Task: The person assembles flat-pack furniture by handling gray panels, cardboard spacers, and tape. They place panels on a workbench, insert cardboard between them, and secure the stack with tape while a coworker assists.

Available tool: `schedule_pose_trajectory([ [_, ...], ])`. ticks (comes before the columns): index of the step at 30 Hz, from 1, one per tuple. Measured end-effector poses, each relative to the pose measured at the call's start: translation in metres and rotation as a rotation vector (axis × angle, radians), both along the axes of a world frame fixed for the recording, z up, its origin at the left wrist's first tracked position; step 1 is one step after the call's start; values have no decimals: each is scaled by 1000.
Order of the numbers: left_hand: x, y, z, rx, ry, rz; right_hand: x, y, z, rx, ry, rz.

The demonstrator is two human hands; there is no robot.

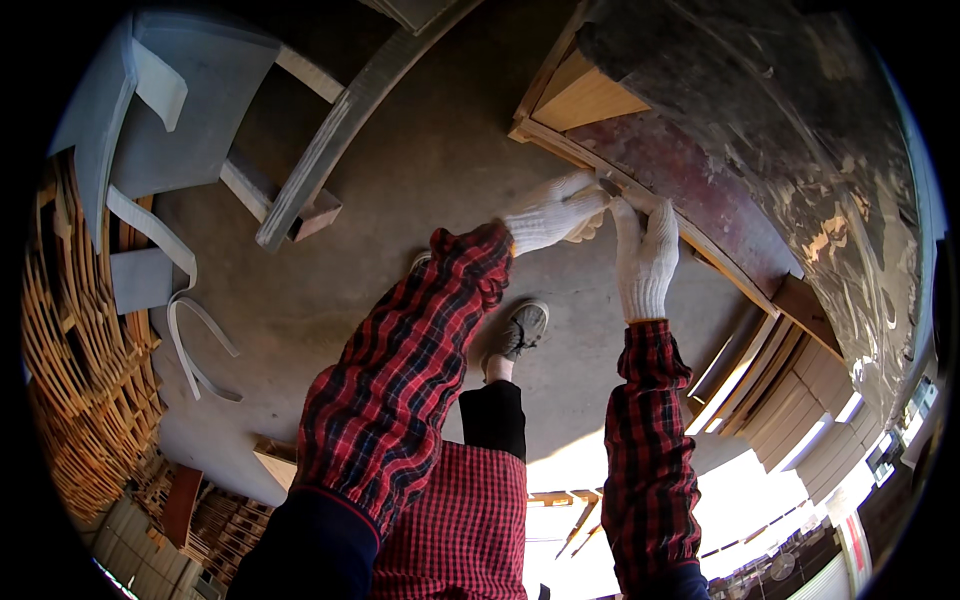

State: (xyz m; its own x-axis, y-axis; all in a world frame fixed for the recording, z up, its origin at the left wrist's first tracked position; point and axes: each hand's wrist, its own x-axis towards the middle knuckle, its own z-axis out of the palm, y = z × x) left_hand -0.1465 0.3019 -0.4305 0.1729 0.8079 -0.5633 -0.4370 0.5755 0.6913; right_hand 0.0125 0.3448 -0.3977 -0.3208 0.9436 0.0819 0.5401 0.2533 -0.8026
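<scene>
Both my hands wear white knitted gloves and meet at the long wooden edge strip (690,232) of a panel with a worn dark-red surface (670,165). My left hand (555,213) is closed at the strip, its fingers curled; what they hold is hidden. Beside its fingertips a small dark piece (608,187) shows, too small to name. My right hand (648,255) is close by on the right, thumb and fingers apart, fingertips resting at the strip. Checked red and black sleeves cover both forearms.
Crumpled clear plastic sheeting (800,130) lies over the panel at right. Grey-edged frame pieces (335,130) stand at upper left, with a loose pale strip (185,345) on the concrete floor (420,130). Stacked curved wooden pieces (80,350) fill the far left. Boards (810,385) are stacked at right.
</scene>
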Motion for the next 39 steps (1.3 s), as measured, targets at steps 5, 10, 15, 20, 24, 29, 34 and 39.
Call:
schedule_pose_trajectory([
  [5, -1, 3, 12, 50, 90, -5, 2, -3, 0, -41, 10, -29],
  [10, -7, 5, 10, 2, 118, -64, -2, -10, 0, -138, 38, -102],
  [15, -9, 5, 10, -30, 87, -87, -5, -13, -2, -158, 78, -126],
  [20, -11, 4, 4, -33, 52, -89, -10, -16, -3, -135, 95, -145],
  [24, -15, 6, 7, -29, 65, -123, -12, -20, -6, -147, 109, -178],
  [29, -19, 11, 15, -48, 164, -204, -15, -21, -4, -138, 106, -188],
  [34, -18, 6, 6, -1, 125, -167, -18, -21, -2, -148, 49, -183],
  [39, -15, 8, 9, -21, 166, -165, -19, -22, -1, -208, 88, -213],
])
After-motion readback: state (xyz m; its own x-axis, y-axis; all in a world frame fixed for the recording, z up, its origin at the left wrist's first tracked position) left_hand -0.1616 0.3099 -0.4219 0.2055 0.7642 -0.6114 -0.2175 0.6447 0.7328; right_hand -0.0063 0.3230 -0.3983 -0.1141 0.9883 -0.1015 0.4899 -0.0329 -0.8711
